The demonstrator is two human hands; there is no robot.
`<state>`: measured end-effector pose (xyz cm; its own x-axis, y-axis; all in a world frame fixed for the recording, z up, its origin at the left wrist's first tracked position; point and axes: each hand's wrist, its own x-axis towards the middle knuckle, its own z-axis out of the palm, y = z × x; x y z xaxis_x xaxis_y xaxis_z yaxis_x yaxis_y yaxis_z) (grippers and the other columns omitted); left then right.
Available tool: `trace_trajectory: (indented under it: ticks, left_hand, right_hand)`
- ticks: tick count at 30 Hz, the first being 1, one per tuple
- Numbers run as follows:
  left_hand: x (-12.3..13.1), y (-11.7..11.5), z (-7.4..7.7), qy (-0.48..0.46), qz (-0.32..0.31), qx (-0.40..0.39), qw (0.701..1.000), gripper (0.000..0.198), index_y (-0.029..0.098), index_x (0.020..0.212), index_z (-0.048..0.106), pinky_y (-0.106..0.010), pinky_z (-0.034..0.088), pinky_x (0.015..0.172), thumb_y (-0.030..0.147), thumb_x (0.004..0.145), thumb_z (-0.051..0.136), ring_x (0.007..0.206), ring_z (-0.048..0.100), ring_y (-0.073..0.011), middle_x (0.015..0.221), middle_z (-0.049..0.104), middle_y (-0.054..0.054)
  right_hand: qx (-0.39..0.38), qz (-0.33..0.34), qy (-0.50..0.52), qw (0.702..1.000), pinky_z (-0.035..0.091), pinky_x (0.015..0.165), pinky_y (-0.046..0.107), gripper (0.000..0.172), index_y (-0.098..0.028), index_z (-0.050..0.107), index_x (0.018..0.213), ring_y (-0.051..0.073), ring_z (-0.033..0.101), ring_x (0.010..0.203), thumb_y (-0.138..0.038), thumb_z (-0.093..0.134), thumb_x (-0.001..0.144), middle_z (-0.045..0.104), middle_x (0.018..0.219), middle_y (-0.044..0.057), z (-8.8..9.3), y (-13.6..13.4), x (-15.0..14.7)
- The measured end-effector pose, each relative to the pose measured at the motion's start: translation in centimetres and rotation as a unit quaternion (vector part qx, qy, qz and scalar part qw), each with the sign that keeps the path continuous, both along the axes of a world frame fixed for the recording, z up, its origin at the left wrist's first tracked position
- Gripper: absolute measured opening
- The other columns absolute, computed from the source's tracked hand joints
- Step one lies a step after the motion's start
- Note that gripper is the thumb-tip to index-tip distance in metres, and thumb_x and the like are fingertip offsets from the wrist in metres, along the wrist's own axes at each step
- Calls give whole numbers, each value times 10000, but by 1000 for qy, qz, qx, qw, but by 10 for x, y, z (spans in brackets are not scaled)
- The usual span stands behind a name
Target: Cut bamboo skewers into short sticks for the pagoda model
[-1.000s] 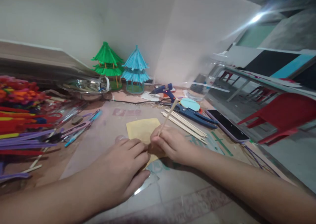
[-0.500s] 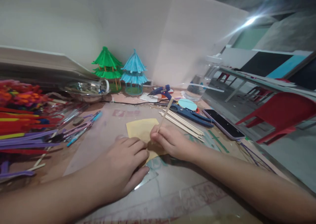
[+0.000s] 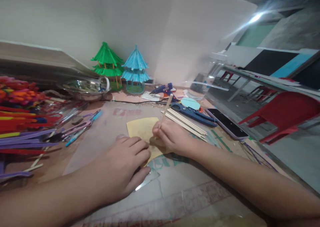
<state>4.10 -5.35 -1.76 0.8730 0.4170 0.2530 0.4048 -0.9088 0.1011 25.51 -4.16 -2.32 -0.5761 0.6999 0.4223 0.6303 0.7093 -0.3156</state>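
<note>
My right hand point(image 3: 173, 137) is closed around a thin wooden stick point(image 3: 166, 111), which points up and leans a little away to the right. Its lower end, partly hidden by my fingers, is over a yellow sheet of paper point(image 3: 136, 127). My left hand point(image 3: 130, 157) lies palm down across the paper's lower left part, fingers slightly bent and the thumb apart. Under that thumb a clear, shiny flat piece point(image 3: 152, 177) sticks out. Several pale wooden sticks point(image 3: 186, 123) lie just beyond my right hand.
Behind stand a green two-tier model pavilion point(image 3: 106, 58) and a blue one point(image 3: 136, 61). A glue gun point(image 3: 163, 89), blue cutters point(image 3: 193, 114) and a phone point(image 3: 227, 124) lie to the right. Scissors point(image 3: 77, 128), a metal bowl point(image 3: 86, 93) and colourful pipe cleaners point(image 3: 22, 120) crowd the left.
The upright stick in my right hand has tilted slightly to the left at its top. My left hand stays pressed on the paper. The whole view has shifted a little.
</note>
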Motion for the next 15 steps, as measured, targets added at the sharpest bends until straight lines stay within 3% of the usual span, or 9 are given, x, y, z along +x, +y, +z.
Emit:
trace_trajectory:
  ticks: [2, 5, 10, 13, 15]
  left_hand:
    - [0, 0, 0, -1, 0, 4, 1000, 234, 176, 943, 638, -420, 481, 810, 274, 949, 426, 912, 583, -252, 955, 646, -87]
    - [0, 0, 0, -10, -4, 17, 1000, 225, 174, 1012, 633, -432, 478, 812, 256, 939, 437, 924, 585, -261, 968, 649, -91]
    - [0, 0, 0, 10, 2, -5, 1000, 268, 170, 933, 641, -457, 483, 786, 284, 957, 399, 898, 581, -271, 938, 637, -94]
    - [0, 0, 0, 6, 0, -2, 1000, 267, 159, 1026, 636, -482, 482, 832, 282, 957, 408, 965, 581, -288, 1003, 646, -114]
    - [0, 0, 0, 5, -1, -3, 1000, 278, 154, 1014, 636, -476, 483, 844, 284, 963, 395, 976, 583, -284, 1008, 649, -118]
  right_hand:
    - [-6, -6, -3, 1000, 466, 763, 333, 274, -188, 538, 821, 189, 579, 755, -241, 330, 991, 647, 788, 71, 1, 0, -1]
    - [-7, 54, -13, 998, 466, 830, 339, 288, -188, 544, 817, 185, 590, 807, -234, 323, 996, 666, 829, 74, 1, 0, -3]
    - [6, 6, -13, 1000, 460, 816, 370, 243, -184, 539, 842, 207, 584, 787, -226, 342, 978, 653, 804, 83, 1, 3, -5]
    - [-6, 49, -3, 999, 462, 825, 359, 270, -187, 537, 830, 205, 590, 821, -210, 311, 975, 664, 841, 94, 0, 1, -6]
    - [-14, 43, -8, 999, 456, 832, 376, 258, -192, 524, 781, 210, 585, 801, -236, 344, 960, 656, 811, 93, 0, 2, -5]
